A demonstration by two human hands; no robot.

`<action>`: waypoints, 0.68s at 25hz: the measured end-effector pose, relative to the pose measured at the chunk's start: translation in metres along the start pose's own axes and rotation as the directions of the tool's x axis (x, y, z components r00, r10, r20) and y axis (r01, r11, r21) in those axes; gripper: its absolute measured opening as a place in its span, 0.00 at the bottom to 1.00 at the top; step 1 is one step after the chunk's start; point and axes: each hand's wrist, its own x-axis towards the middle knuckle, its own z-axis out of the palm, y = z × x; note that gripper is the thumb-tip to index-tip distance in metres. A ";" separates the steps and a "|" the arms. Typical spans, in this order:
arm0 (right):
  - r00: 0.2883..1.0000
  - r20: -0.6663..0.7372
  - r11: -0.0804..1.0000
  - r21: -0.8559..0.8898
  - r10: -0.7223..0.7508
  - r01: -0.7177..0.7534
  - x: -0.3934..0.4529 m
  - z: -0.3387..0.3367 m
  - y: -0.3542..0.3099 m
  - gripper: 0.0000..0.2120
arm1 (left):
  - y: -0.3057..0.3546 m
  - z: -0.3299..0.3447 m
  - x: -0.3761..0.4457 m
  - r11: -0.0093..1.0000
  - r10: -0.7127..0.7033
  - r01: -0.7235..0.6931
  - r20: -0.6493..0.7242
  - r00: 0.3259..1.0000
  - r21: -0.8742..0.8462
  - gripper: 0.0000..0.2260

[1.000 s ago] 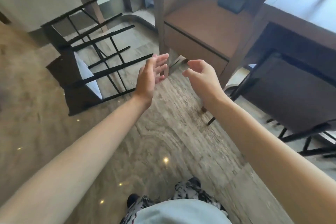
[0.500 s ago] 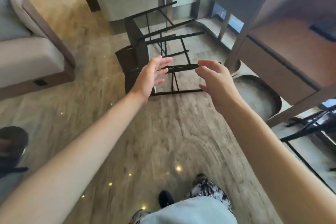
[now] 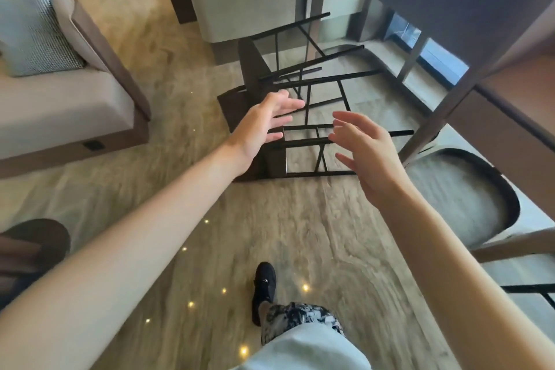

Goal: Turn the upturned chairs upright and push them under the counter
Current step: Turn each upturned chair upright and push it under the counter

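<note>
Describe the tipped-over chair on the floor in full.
The chair lies on its side on the wood-look floor beside the counter. It has a thin black frame of legs and crossbars, seemingly metal, pointing right, and a dark brown seat and back at left. Both hands, left and right, hover open before it, seemingly not touching.

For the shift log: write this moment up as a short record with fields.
chair: tipped chair on the floor, black legs pointing toward the counter
left hand: left hand open, reaching over the chair frame, holds nothing
right hand: right hand open, fingers spread above the legs, holds nothing
contact: cannot tell if fingers touch the frame
nearby: sofa at left
task state: chair not yet upright
</note>
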 end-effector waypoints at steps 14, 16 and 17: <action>0.990 -0.135 0.996 0.079 0.045 -0.035 0.196 0.112 -0.054 0.15 | 0.039 -0.149 0.218 0.998 -0.017 0.008 0.166 0.986 0.056 0.18; 0.984 -0.163 0.993 0.104 0.071 -0.054 0.211 0.124 -0.054 0.15 | 0.031 -0.159 0.241 0.998 -0.031 0.019 0.201 0.979 0.060 0.17; 0.979 -0.183 0.992 0.111 0.084 -0.064 0.220 0.133 -0.054 0.15 | 0.030 -0.166 0.256 0.998 -0.040 0.026 0.233 0.972 0.065 0.17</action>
